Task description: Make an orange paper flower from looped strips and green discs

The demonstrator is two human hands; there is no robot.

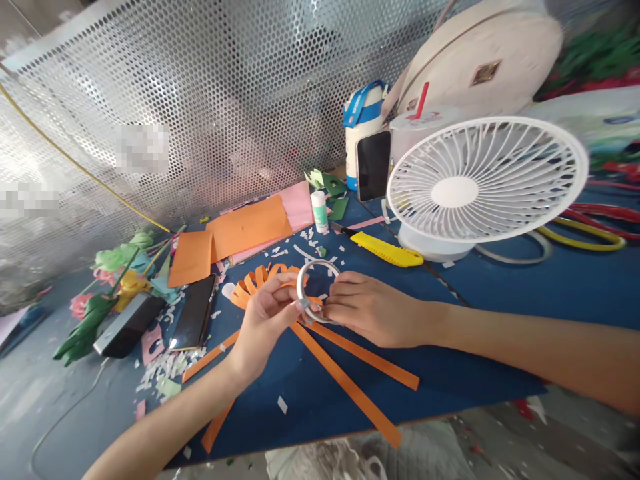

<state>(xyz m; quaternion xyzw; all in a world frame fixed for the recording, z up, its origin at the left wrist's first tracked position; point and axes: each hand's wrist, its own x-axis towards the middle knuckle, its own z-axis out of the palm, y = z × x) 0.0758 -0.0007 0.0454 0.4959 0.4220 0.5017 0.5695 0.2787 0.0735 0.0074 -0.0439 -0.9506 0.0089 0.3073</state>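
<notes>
A narrow white ring, which looks like a nearly used-up roll of tape [301, 285], is held between my hands above the blue table [450, 373]. My left hand [263, 323] is closed on its left side, with the thumb at its lower edge. Pinched fingers of my right hand [377, 310] touch its right side; whether they hold a loose tape end is hidden. Beneath and behind the hands lies an orange paper piece with curled loops [245, 288]. Long flat orange strips [350, 387] fan out toward the table's front edge.
Right of the hands are a yellow utility knife [385, 249] and a white fan [455, 192]. Behind stand a glue stick [319, 212], a phone [374, 167] and a bottle [360, 120]. Orange sheets [250, 230], another phone [194, 312], paper scraps and paper flowers [103, 310] lie left.
</notes>
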